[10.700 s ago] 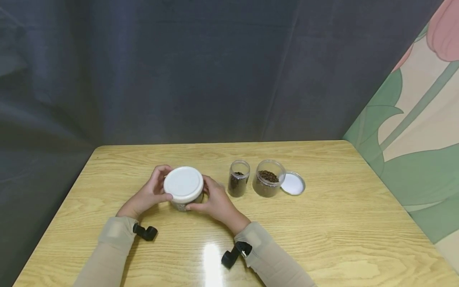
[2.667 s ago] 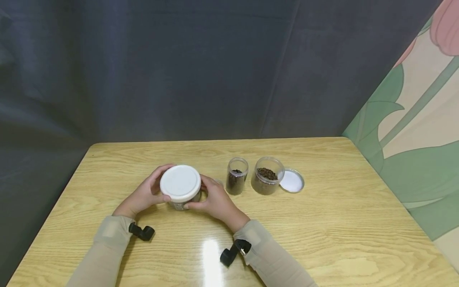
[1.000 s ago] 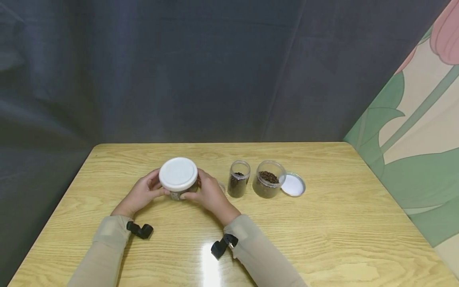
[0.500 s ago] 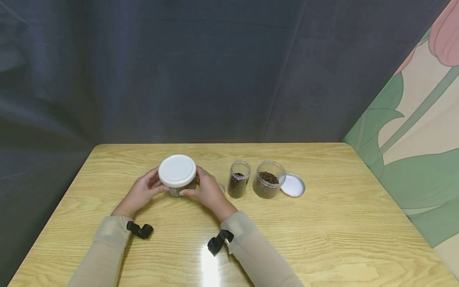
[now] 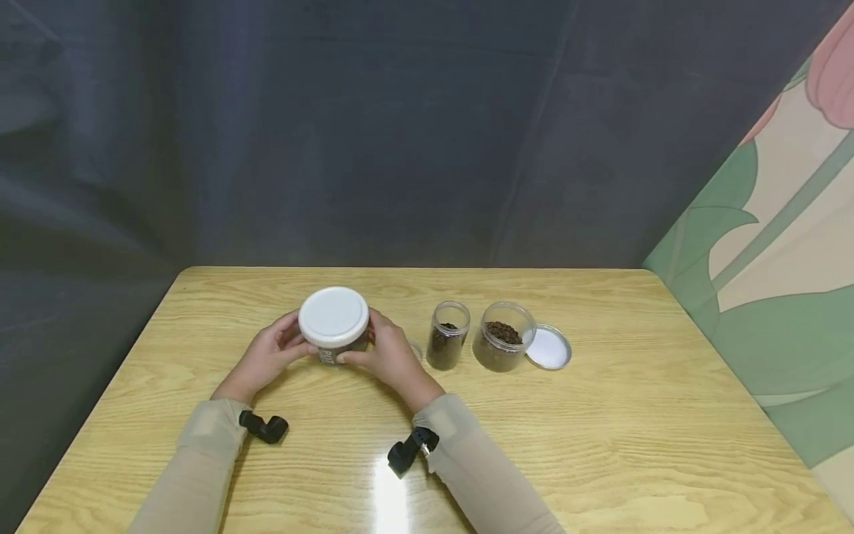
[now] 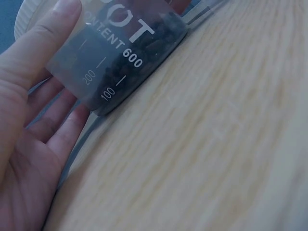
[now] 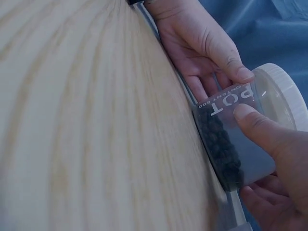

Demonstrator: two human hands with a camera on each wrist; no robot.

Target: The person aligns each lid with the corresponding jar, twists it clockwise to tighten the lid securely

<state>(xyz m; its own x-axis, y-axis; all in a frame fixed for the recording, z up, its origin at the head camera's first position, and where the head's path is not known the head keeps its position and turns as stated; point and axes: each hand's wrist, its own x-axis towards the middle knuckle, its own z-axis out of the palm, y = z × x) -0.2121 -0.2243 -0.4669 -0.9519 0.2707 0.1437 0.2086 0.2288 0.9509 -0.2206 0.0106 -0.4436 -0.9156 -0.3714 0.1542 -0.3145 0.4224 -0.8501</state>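
A clear plastic jar (image 6: 120, 57) marked POT and CONTENT 600 stands on the wooden table, its white lid (image 5: 333, 317) on top. Dark bean-like pieces fill its lower part. From the left side my left hand (image 5: 262, 361) grips the jar, thumb on the front and fingers behind. On the opposite side my right hand (image 5: 394, 360) grips it too; in the right wrist view the right thumb (image 7: 260, 127) presses near the lettering. The jar's base is right at the tabletop.
To the right stand a narrow uncovered jar (image 5: 445, 348) and a wider uncovered jar (image 5: 500, 356), both partly filled with dark brown pieces. A white disc-shaped lid (image 5: 550, 347) with a metallic rim lies beside them. A small clear round thing (image 5: 416, 348) is partly behind my right hand.
Both hands and the jar are a little farther back on the table than 2.7 seconds ago. My right forearm has shifted left. Over the last half second they barely move.
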